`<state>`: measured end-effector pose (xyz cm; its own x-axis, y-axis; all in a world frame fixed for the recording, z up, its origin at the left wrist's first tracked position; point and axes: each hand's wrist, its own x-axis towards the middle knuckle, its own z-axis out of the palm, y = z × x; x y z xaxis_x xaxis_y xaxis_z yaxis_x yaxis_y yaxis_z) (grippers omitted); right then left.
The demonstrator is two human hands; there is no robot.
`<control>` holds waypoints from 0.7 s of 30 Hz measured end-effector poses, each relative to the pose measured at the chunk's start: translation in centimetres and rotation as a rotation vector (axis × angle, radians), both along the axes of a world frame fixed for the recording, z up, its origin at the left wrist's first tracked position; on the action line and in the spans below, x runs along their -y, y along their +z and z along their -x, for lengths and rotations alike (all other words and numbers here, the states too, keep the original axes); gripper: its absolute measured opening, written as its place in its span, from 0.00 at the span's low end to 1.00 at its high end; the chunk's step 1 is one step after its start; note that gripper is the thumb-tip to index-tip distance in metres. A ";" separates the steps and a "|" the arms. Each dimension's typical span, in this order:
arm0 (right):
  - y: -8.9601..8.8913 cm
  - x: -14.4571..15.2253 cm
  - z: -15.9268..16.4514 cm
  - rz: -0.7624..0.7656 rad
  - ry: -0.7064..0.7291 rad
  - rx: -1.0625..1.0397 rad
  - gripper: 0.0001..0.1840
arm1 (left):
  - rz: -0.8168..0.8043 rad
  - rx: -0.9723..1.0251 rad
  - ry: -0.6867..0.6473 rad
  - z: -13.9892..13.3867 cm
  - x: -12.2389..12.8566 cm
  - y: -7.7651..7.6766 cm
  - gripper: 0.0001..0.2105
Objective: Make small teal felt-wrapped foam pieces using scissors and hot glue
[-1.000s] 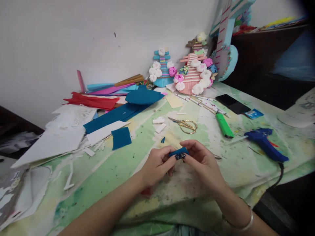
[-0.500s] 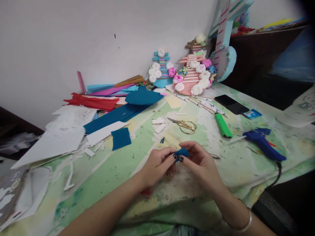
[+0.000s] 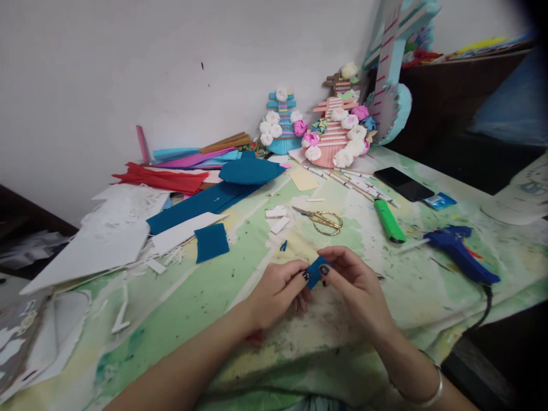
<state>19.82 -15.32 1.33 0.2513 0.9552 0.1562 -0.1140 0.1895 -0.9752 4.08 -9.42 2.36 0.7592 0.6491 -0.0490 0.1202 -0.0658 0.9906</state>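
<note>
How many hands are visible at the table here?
2: the left hand and the right hand, side by side with the small blue piece between their fingers. Some fingers are partly hidden.

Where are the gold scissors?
Scissors lie just right of centre in the head view, on the table between the white scraps and the green object.

Bare cloth point(image 3: 209, 291) beside left hand point(image 3: 276, 290), scissors point(image 3: 314, 216) ahead
</note>
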 end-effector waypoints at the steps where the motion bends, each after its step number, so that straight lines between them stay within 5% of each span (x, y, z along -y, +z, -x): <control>1: 0.1 -0.1 0.1 -0.002 0.000 0.006 0.12 | -0.004 -0.002 0.005 0.0 0.0 0.0 0.13; 8: 1.3 -1.8 -0.6 -0.010 -0.029 0.153 0.11 | -0.014 0.011 0.025 0.1 -0.5 0.2 0.13; 16: 4.1 -8.5 -2.4 -0.072 0.026 0.411 0.14 | -0.058 0.134 0.362 0.3 -2.6 -0.2 0.13; 21: 2.9 -11.5 -2.3 -0.141 0.171 0.549 0.13 | -0.103 0.101 0.433 0.7 -3.5 -0.7 0.13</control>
<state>22.08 -3.86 4.28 -0.0580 0.9356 0.3484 0.3601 0.3451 -0.8667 3.39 -5.96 1.62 0.4145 0.9053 0.0923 0.0616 -0.1292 0.9897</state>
